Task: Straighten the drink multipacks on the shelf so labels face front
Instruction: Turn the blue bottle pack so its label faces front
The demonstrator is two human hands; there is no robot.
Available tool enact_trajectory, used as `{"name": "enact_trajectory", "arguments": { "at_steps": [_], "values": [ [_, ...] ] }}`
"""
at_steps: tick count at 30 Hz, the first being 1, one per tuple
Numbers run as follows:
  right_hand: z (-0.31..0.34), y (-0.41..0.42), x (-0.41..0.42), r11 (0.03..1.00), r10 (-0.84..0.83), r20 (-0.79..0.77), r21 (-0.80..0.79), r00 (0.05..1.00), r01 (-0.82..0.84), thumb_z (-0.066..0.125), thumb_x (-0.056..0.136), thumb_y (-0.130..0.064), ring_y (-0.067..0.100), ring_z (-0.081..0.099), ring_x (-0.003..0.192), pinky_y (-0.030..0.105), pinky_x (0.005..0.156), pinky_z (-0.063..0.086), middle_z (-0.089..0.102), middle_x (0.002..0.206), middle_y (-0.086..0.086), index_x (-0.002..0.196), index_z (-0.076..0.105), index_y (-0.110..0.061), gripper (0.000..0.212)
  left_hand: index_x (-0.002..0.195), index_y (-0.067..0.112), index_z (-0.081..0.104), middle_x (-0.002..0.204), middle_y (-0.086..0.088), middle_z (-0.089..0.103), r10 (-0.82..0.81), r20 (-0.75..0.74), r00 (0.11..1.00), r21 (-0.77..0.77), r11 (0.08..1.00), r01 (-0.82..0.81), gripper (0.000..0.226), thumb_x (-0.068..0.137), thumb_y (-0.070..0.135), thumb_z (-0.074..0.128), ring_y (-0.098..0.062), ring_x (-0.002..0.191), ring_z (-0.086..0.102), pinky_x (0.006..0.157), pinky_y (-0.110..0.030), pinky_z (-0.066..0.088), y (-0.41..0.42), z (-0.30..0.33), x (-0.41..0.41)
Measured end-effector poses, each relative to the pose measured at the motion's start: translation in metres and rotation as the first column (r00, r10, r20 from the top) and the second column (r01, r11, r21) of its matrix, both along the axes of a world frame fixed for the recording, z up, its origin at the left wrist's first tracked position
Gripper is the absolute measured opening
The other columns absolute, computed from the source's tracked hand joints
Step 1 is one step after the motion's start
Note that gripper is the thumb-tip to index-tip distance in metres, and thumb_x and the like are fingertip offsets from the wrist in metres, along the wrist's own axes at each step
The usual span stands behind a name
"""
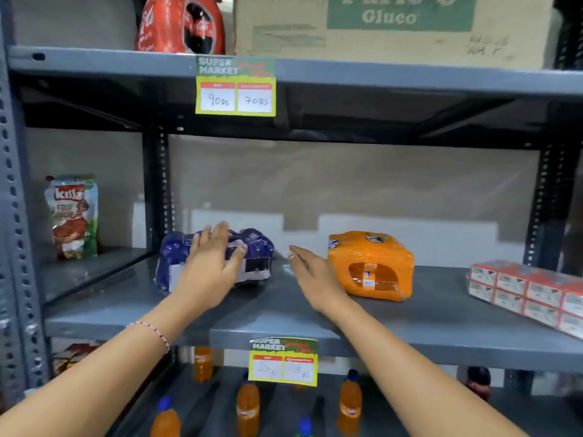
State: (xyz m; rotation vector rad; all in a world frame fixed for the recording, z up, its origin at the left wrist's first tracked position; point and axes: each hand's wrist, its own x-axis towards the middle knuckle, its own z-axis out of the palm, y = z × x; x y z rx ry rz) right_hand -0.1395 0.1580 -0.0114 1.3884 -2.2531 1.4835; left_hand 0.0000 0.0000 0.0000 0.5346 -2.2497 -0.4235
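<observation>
Two drink multipacks were noted lying on the grey middle shelf (441,313). The blue multipack (252,250) lay on its side at the left, turned somewhat askew; a pale label patch showed on its near face, print too blurred to be read. The orange multipack (372,266) lay to the right, well apart from the blue one, also askew, with a carry-hole cut in its near face.

Handling was judged as follows: both packs appeared to be shrink-wrapped bottles, so likely fairly heavy for their bulk, firm underneath but with a slick, yielding film. A flat-palmed push risked slipping on the wrap. Hold was thought best taken at opposite ends or corners, where the film is backed by bottles, and the pack turned by sliding on the shelf rather than lifting.

The left hand (208,272) was laid flat on the blue multipack, fingers spread and extended, nothing clasped; thumb toward the pack's right part. The right hand (312,279) was held open, fingers straight and together, above bare shelf between the two packs, nearer the orange one's left side; whether it touched could not be told.
</observation>
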Motion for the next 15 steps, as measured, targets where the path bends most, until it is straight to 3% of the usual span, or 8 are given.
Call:
{"name": "enact_trajectory", "arguments": {
  "at_steps": [4,6,7,9,10,11,13,15],
  "values": [
    [0.006,-0.034,0.002,0.996,0.083,0.215,-0.043,0.973,-0.075,0.041,0.107,-0.028,0.012,0.053,0.118,0.018,0.093,0.036,0.063,0.118,-0.011,0.124,0.068,-0.014,0.035,0.16,0.011,0.031,0.167,-0.009,0.032,0.054,-0.231,0.971,0.069,0.997,-0.039,0.061,0.106,0.031,0.047,-0.026,0.157,0.019,0.127,-0.039,0.005,-0.02,-0.002,0.014],
    [0.009,-0.052,-0.005,0.995,0.084,0.355,-0.072,0.931,-0.063,0.045,0.105,-0.038,0.034,0.062,0.12,0.038,0.101,0.047,0.074,0.108,0.006,0.104,0.073,-0.007,0.041,0.16,0.012,0.033,0.168,-0.006,0.031,0.129,-0.342,0.931,-0.001,0.99,-0.138,0.062,0.103,0.03,0.051,-0.025,0.158,0.016,0.126,-0.04,-0.006,-0.025,0.001,0.019],
    [0.009,-0.064,-0.013,0.996,0.08,0.419,-0.072,0.905,-0.055,0.049,0.101,-0.045,0.043,0.06,0.123,0.05,0.104,0.048,0.073,0.115,0.022,0.11,0.07,0.003,0.053,0.16,0.012,0.031,0.168,-0.005,0.029,0.186,-0.387,0.903,0.028,0.981,-0.19,0.065,0.102,0.031,0.052,-0.026,0.158,0.014,0.125,-0.041,-0.008,-0.031,0.002,0.021],
    [0.014,-0.075,-0.02,0.997,0.075,0.512,-0.055,0.855,-0.055,0.056,0.091,-0.057,0.042,0.061,0.121,0.054,0.097,0.052,0.067,0.126,0.025,0.119,0.067,0.0,0.065,0.158,0.009,0.03,0.165,-0.01,0.035,0.302,-0.386,0.872,0.306,0.933,-0.188,0.068,0.101,0.035,0.054,-0.033,0.154,0.026,0.128,-0.046,0.006,-0.043,0.014,0.028],
    [0.018,-0.08,-0.023,0.997,0.076,0.535,-0.04,0.841,-0.065,0.059,0.084,-0.061,0.037,0.064,0.119,0.049,0.093,0.053,0.071,0.125,0.019,0.117,0.07,-0.006,0.064,0.15,0.006,0.04,0.155,-0.015,0.047,0.344,-0.361,0.867,0.498,0.857,-0.133,0.061,0.1,0.037,0.055,-0.037,0.141,0.043,0.122,-0.044,0.027,-0.047,0.024,0.033],
    [0.02,-0.087,-0.025,0.998,0.067,0.553,-0.02,0.83,-0.067,0.06,0.079,-0.064,0.032,0.065,0.117,0.047,0.092,0.052,0.073,0.123,0.012,0.114,0.071,-0.012,0.064,0.13,0.005,0.055,0.136,-0.018,0.061,0.34,-0.331,0.88,0.691,0.722,-0.019,0.045,0.099,0.038,0.056,-0.038,0.117,0.06,0.103,-0.035,0.049,-0.057,0.032,0.033],
    [0.026,-0.093,-0.027,0.994,0.064,0.582,0.032,0.811,-0.101,0.062,0.073,-0.069,0.025,0.065,0.116,0.047,0.098,0.049,0.075,0.119,0.002,0.113,0.071,-0.022,0.063,0.091,0.014,0.066,0.09,-0.01,0.072,0.22,-0.288,0.932,0.871,0.464,0.16,0.029,0.093,0.042,0.061,-0.027,0.074,0.064,0.065,-0.022,0.056,-0.07,0.036,0.038],
    [0.028,-0.103,-0.032,0.986,0.082,0.609,0.068,0.789,-0.154,0.065,0.07,-0.072,0.022,0.066,0.112,0.046,0.104,0.046,0.077,0.113,-0.003,0.108,0.073,-0.028,0.059,0.086,0.018,0.07,0.075,-0.007,0.076,0.095,-0.266,0.959,0.889,0.409,0.206,0.028,0.086,0.045,0.069,-0.026,0.069,0.067,0.074,-0.032,0.055,-0.086,0.031,0.035]
  ]
}}
